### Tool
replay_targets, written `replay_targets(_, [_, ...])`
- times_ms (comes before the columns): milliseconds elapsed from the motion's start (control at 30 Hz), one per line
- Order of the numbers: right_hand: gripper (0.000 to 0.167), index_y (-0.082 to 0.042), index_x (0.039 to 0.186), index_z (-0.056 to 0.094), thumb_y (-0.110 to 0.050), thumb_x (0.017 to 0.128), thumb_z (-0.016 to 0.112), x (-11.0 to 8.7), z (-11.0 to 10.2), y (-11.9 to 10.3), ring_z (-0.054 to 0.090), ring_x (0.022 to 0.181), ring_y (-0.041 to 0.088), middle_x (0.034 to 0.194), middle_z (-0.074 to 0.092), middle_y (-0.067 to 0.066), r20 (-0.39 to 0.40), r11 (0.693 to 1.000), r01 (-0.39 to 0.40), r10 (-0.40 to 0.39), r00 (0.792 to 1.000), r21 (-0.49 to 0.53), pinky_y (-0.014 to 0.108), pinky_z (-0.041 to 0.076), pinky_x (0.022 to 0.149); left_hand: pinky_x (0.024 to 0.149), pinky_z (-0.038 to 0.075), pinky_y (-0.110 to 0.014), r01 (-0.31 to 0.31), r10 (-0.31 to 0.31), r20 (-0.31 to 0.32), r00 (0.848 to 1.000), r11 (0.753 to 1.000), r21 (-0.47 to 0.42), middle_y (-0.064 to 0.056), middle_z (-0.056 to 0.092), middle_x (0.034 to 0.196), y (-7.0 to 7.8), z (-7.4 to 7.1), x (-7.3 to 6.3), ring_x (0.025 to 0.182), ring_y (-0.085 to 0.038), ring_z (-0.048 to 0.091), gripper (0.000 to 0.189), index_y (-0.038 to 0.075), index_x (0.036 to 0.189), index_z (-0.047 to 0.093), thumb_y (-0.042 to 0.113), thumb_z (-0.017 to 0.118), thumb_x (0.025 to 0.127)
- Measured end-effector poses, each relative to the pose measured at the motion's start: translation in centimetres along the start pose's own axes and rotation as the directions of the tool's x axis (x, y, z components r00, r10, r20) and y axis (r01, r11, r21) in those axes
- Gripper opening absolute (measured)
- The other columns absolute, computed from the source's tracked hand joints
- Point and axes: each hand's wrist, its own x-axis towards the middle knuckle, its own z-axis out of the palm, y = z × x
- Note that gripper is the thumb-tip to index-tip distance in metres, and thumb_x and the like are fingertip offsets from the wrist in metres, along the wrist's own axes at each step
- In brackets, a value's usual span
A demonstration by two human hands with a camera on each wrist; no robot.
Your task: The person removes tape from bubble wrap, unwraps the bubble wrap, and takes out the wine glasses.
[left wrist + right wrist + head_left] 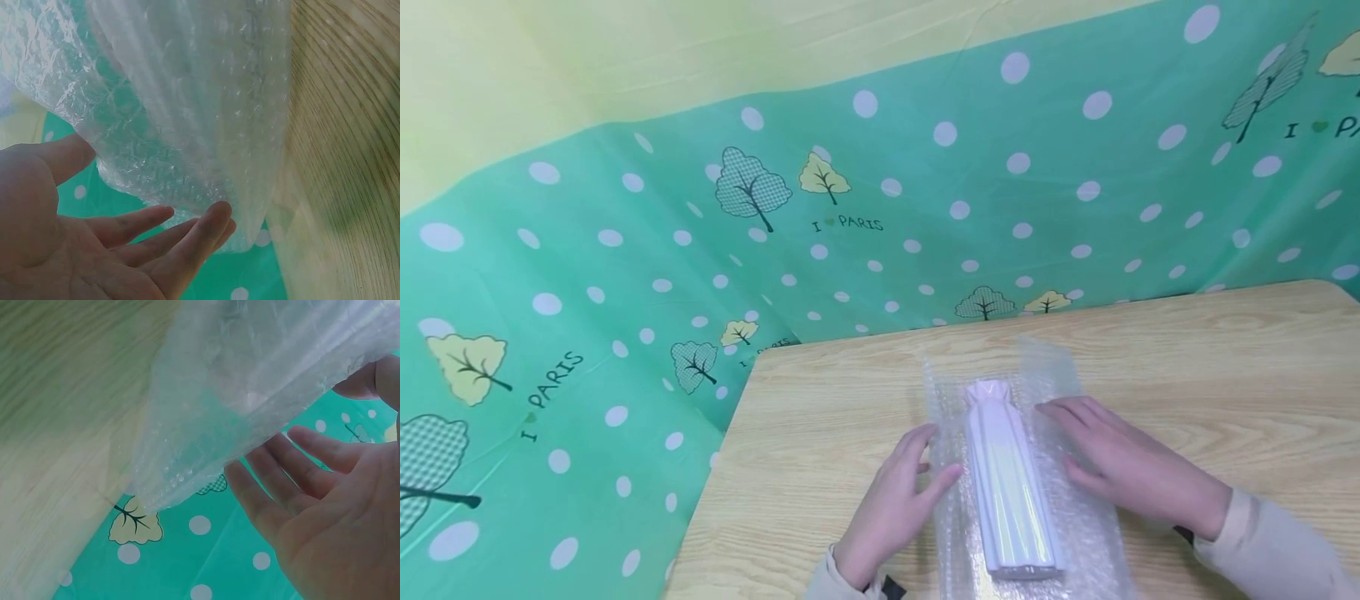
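Note:
A tall, glossy vase [1007, 475] with a pleated body and a gathered neck lies on a sheet of bubble wrap [1078, 533], its neck toward the far side. At the sheet's left edge is my left hand [895, 500], its thumb pointing toward the vase. In the left wrist view its fingertips touch the edge of the bubble wrap [169, 156], with the fingers spread and nearly straight. My right hand [1123, 458] lies along the right edge of the sheet. Its loosely extended fingers [269, 469] meet the wrap's border in the right wrist view.
The wooden table [820, 417] spreads out to both sides of the wrap. Behind it hangs a green curtain [917, 267] with white dots and printed trees, which also runs down past the table's left edge.

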Motion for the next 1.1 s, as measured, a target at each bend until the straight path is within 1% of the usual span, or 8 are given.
replay_targets(200, [0.061,-0.003,0.141,0.048,-0.012,0.085,0.070,-0.1,-0.5,0.4,0.053,0.123,0.028,0.133,0.056,0.010,0.024,1.000,-0.018,0.018,1.000,0.011,0.049,0.051,0.100,0.094,0.056,-0.044,-0.008,0.008,0.001,1.000,1.000,0.017,-0.003,0.042,0.154,-0.1,-0.1,0.0,0.113,-0.025,0.065,0.079,0.014,0.152,0.038,0.069,0.041,0.095])
replay_targets(400, [0.046,-0.005,0.137,0.053,-0.015,0.093,0.065,-0.1,-0.6,0.5,0.055,0.120,0.024,0.129,0.057,0.006,0.009,1.000,-0.011,0.011,1.000,-0.005,0.046,0.052,0.098,0.093,0.057,-0.044,-0.008,0.008,-0.004,1.000,1.000,0.015,-0.005,0.041,0.155,-0.1,-0.2,0.0,0.113,-0.026,0.065,0.079,0.014,0.152,0.038,0.068,0.043,0.095])
replay_targets(533, [0.040,-0.006,0.136,0.055,-0.023,0.099,0.060,-0.1,-0.7,0.4,0.056,0.119,0.023,0.129,0.058,0.005,0.010,1.000,-0.027,0.027,1.000,0.005,0.047,0.052,0.097,0.092,0.057,-0.043,-0.013,0.013,-0.010,1.000,1.000,0.016,-0.004,0.043,0.153,-0.2,-0.3,0.0,0.112,-0.025,0.065,0.074,0.013,0.151,0.039,0.063,0.047,0.097])
replay_targets(633, [0.043,-0.007,0.135,0.056,-0.033,0.101,0.057,-0.1,-0.7,0.4,0.056,0.118,0.023,0.129,0.058,0.005,0.022,0.998,-0.057,0.057,0.998,0.021,0.048,0.052,0.097,0.091,0.057,-0.042,-0.018,0.018,-0.015,1.000,1.000,0.017,-0.004,0.043,0.153,-0.3,-0.4,0.1,0.111,-0.025,0.065,0.072,0.013,0.151,0.039,0.060,0.049,0.097])
replay_targets(767, [0.050,-0.006,0.134,0.057,-0.043,0.100,0.056,-0.2,-0.8,0.5,0.056,0.118,0.023,0.129,0.057,0.005,0.044,0.995,-0.098,0.096,0.994,0.031,0.049,0.052,0.098,0.091,0.058,-0.041,-0.021,0.021,-0.017,1.000,1.000,0.015,-0.005,0.043,0.153,-0.4,-0.4,0.1,0.111,-0.025,0.066,0.071,0.012,0.151,0.039,0.058,0.050,0.098])
replay_targets(867, [0.053,-0.006,0.134,0.057,-0.045,0.098,0.059,-0.3,-0.8,0.5,0.056,0.118,0.024,0.129,0.057,0.005,0.054,0.994,-0.109,0.107,0.993,0.024,0.049,0.052,0.098,0.090,0.058,-0.040,-0.019,0.020,-0.017,1.000,1.000,0.012,-0.005,0.044,0.152,-0.5,-0.5,0.2,0.110,-0.025,0.066,0.073,0.012,0.150,0.039,0.060,0.049,0.097])
replay_targets(1000, [0.055,-0.006,0.133,0.058,-0.046,0.095,0.063,-0.4,-1.1,0.6,0.056,0.117,0.024,0.128,0.057,0.006,0.058,0.994,-0.105,0.104,0.993,0.012,0.049,0.053,0.096,0.088,0.059,-0.039,-0.014,0.014,-0.014,1.000,1.000,0.014,-0.005,0.045,0.151,-0.6,-0.5,0.2,0.108,-0.025,0.067,0.075,0.012,0.150,0.040,0.063,0.049,0.096])
replay_targets(1100, [0.055,-0.007,0.133,0.058,-0.045,0.094,0.066,-0.4,-1.3,0.8,0.057,0.115,0.024,0.128,0.057,0.007,0.062,0.994,-0.105,0.104,0.993,0.006,0.049,0.054,0.095,0.087,0.059,-0.037,-0.016,0.016,-0.013,1.000,1.000,0.015,-0.006,0.045,0.151,-0.6,-0.6,0.2,0.107,-0.025,0.067,0.070,0.011,0.149,0.041,0.057,0.053,0.097])
